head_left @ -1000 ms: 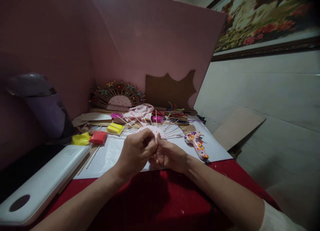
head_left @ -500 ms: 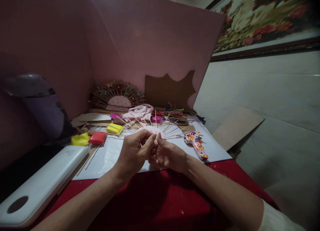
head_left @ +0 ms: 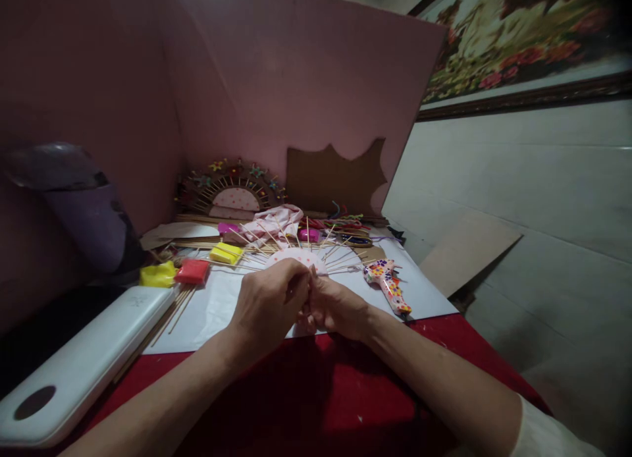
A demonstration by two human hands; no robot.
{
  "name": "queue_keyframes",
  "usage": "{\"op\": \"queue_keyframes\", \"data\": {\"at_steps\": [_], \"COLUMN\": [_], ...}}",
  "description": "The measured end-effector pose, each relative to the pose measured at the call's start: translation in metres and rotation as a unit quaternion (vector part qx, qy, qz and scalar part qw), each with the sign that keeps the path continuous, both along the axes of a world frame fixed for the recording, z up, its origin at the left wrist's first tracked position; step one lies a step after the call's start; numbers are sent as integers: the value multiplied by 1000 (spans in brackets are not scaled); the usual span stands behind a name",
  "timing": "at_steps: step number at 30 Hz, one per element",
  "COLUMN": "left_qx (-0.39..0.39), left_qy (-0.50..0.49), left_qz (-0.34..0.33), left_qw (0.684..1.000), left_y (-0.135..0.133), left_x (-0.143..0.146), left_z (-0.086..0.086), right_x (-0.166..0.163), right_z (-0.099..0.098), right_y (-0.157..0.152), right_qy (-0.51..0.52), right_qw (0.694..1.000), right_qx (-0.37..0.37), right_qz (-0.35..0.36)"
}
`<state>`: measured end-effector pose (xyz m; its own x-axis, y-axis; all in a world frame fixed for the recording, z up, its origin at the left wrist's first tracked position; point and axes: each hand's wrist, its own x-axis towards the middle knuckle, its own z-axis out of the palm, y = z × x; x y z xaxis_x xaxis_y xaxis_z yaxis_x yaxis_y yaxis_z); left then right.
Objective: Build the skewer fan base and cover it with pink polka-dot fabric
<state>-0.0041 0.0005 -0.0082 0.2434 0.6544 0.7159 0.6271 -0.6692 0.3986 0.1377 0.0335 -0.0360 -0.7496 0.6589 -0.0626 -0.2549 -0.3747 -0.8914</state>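
Observation:
My left hand [head_left: 274, 299] and my right hand [head_left: 336, 305] meet fingertip to fingertip above the front of a white sheet [head_left: 217, 312]. Both have their fingers closed in a pinch, and whatever lies between them is hidden or too small to name. Just behind the hands is a half-round piece of pink dotted fabric [head_left: 296, 256], with several thin wooden sticks [head_left: 266, 230] fanning out from it. A flower-patterned glue gun [head_left: 388, 286] lies to the right of my right hand.
On the left stand a white oblong case [head_left: 93, 365], a red packet [head_left: 191, 271] and a yellow packet [head_left: 226, 253]. Behind are crumpled pink cloth [head_left: 274, 223], a decorated stick fan [head_left: 236, 197] and brown cut cardboard [head_left: 333, 180] against a pink panel [head_left: 296, 75]. Red cloth [head_left: 296, 398] covers the front.
My left hand has turned over slightly, its knuckles now covering more of its fingers. The fingertips remain together, and more of the dotted fabric shows behind them.

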Motion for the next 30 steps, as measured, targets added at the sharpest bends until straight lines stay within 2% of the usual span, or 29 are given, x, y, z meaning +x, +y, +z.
{"op": "queue_keyframes", "data": {"at_steps": [4,7,10,14,19,22,27,30], "left_qx": [-46,-74,-76,-78,-69,-60,-23,-26], "left_qy": [-3,-17,36,72,86,96,101,58], "left_qz": [-5,-20,13,54,51,53,74,40], "left_qw": [999,997,996,993,993,992,992,997], "left_y": [-4,-6,-5,-3,-2,-3,-4,-5], "left_x": [2,4,5,5,4,5,7,7], "left_z": [3,4,2,-3,-5,-4,-2,-2], "right_x": [1,2,1,-2,-4,-4,-6,-6], "right_z": [3,4,5,7,2,-4,-9,-5], "right_y": [0,0,-1,-5,-4,0,-1,-3], "right_qy": [26,39,34,14,-9,-30,-115,-87], "right_qw": [999,999,999,996,994,987,951,950], "right_qx": [-20,-25,-19,-18,27,90,213,214], "right_qz": [-34,-25,-27,-84,-109,-127,-192,-209]}}
